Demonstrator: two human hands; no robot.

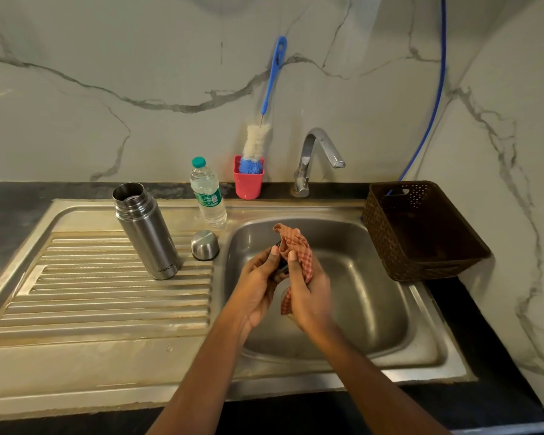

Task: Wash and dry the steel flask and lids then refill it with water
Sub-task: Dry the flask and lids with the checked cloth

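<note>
Over the sink bowl, the left hand grips a small dark lid and the right hand grips a checked cloth.

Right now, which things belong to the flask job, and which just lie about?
Job: steel flask, steel cap, small dark lid in left hand, checked cloth in right hand, water bottle, tap.
Lying about: bottle brush, red cup, brown basket, blue hose.

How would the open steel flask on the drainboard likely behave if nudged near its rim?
The steel flask is tall and narrow on a ridged drainboard, so it would probably tip rather than slide. Its smooth metal wall looks slippery. Being round, it may roll once down.
</note>
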